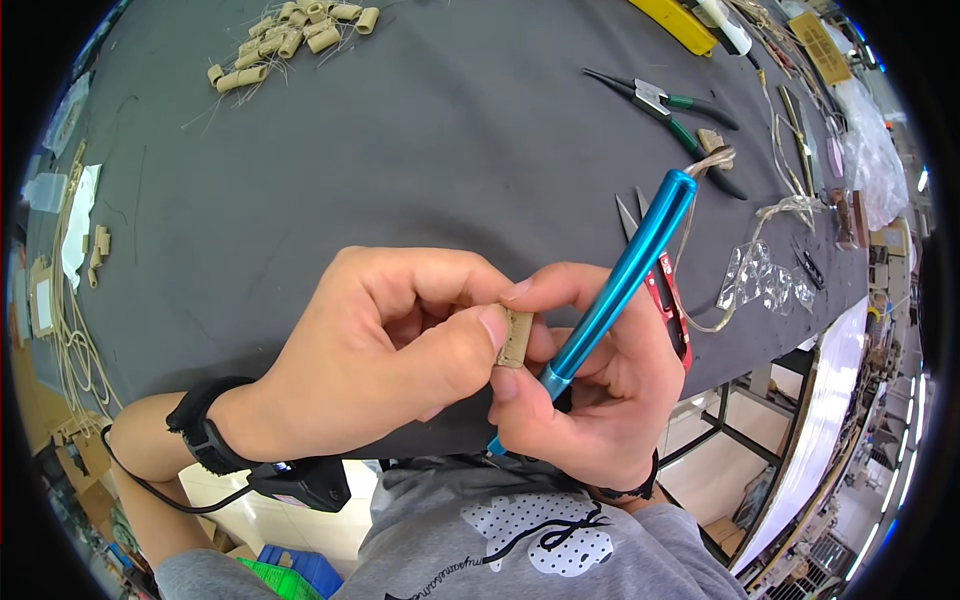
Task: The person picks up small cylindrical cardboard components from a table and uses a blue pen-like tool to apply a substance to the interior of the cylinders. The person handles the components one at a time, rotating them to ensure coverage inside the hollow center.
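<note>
Position: small beige ribbed part (516,336) sits above near edge of grey table (430,150).
Left hand (385,350): thumb and forefinger pinch the part.
Right hand (590,385): fingers closed around blue tweezers (625,275), fingertips touching the part.
Background: green-handled pliers (670,110), pile of beige parts (290,40).

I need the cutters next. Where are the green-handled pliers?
In the head view, the green-handled pliers lie on the dark table at upper right, beyond the blue tweezers that the right hand holds.
</note>
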### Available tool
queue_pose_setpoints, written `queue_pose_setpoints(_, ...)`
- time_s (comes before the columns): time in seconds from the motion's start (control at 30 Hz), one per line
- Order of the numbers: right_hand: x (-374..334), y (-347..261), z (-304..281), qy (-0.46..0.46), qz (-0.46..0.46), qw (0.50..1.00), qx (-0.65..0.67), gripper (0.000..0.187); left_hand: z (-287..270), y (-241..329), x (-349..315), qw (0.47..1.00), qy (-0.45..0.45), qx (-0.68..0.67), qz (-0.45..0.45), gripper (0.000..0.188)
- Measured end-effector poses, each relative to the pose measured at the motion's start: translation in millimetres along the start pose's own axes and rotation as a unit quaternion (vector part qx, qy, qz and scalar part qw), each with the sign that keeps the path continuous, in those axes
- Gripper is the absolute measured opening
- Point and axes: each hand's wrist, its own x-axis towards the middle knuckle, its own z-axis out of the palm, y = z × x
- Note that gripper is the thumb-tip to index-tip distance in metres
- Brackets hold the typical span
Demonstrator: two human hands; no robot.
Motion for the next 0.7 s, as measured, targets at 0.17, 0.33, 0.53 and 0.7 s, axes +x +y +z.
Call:
queue_pose_setpoints(0.17, -1, 0, 1, 0.002, -0.008, 1.000, -0.022, 0.038, 4, 1, 0, 0.999, 0.022, -0.029, -0.006, 0.027)
queue_pose_setpoints(0.33, -1, 4, 2, 0.012, -0.044, 0.998, -0.036, 0.038, 6, 0, -1, 0.999, 0.032, -0.020, -0.020, 0.025)
queue_pose_setpoints(0.53, 0, 8, -1, 0.038, -0.062, 0.997, -0.014, 0.037, 4, 3, 1, 0.998, 0.005, -0.054, -0.035, 0.030)
queue_pose_setpoints(0.7, 0, 1, 2, 0.055, -0.038, 0.991, 0.112, 0.035, 4, 4, 3, 0.992, -0.021, -0.121, -0.040, 0.040)
